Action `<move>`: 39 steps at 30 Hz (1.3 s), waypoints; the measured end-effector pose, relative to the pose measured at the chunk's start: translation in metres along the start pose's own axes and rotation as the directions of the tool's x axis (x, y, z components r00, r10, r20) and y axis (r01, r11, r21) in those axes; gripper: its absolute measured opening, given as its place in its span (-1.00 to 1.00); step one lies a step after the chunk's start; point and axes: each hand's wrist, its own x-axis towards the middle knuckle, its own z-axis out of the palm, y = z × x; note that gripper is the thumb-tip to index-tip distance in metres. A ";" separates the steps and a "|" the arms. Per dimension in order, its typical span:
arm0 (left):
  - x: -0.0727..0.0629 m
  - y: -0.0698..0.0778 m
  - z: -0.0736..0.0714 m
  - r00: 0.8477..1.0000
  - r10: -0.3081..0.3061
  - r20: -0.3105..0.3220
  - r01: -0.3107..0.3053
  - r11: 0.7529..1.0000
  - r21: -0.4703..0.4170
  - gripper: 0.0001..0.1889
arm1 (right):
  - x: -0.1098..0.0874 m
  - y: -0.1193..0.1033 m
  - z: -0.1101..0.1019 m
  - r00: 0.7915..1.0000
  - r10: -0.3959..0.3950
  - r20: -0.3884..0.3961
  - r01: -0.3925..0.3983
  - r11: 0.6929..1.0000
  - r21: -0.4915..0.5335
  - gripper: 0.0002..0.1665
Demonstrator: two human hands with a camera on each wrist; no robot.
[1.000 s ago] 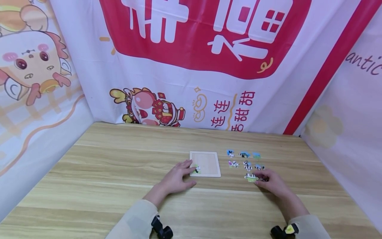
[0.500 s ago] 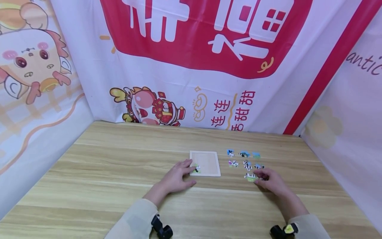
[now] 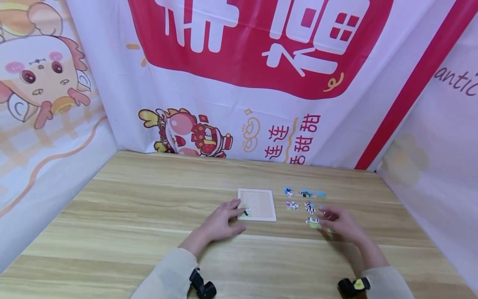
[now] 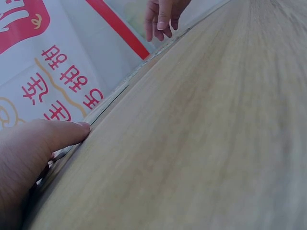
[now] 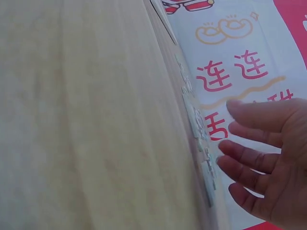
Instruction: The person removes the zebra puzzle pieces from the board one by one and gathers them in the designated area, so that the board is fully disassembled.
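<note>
My left hand rests on the table at the left side of a shallow square wooden puzzle tray, its fingers extended along the rim. A fingertip touches the edge of a green-and-white puzzle piece in the tray's lower left corner. Over the loose pieces on the right hovers my right hand, its fingers apart and loosely bent. In the right wrist view, nothing shows between the thumb and fingers. Beside it lies a green piece with black-and-white figures; another piece under the hand is mostly hidden.
Several more puzzle pieces lie in rows right of the tray, among them a blue one, a zebra-striped one and a pink-and-white one. A printed cloth backdrop stands along the table's far edge.
My right hand has lifted slightly and shifted up over the pieces, uncovering part of a green piece beneath it. The left hand and the tray have stayed put.
</note>
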 end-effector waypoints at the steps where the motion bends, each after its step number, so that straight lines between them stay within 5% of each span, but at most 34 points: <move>1: 0.000 0.000 0.000 1.000 0.004 -0.002 -0.004 1.000 -0.003 -0.41 | 0.000 -0.002 -0.001 1.000 0.003 -0.002 -0.003 1.000 0.001 -0.47; 7: 0.000 -0.001 -0.001 1.000 -0.008 -0.030 0.007 0.999 -0.043 -0.40 | 0.005 -0.021 0.002 1.000 0.018 -0.004 -0.018 1.000 0.013 -0.43; 15: 0.000 -0.006 -0.005 0.998 -0.041 -0.055 0.040 0.999 -0.030 -0.40 | 0.024 -0.050 0.022 0.989 -0.146 0.006 0.143 0.977 0.158 -0.50; 22: 0.001 -0.013 -0.007 0.994 -0.074 -0.079 0.073 0.997 -0.018 -0.41 | 0.039 -0.077 0.043 0.980 -0.197 -0.009 0.195 0.957 0.214 -0.54; 29: 0.002 -0.014 -0.008 0.993 -0.090 -0.071 0.089 0.996 -0.010 -0.44 | 0.049 -0.098 0.066 0.980 -0.198 0.034 0.177 0.930 0.323 -0.59; 39: 0.002 -0.012 -0.008 0.995 -0.082 -0.063 0.085 0.995 0.053 -0.46 | 0.061 -0.099 0.104 0.972 -0.226 0.059 0.194 0.921 0.338 -0.60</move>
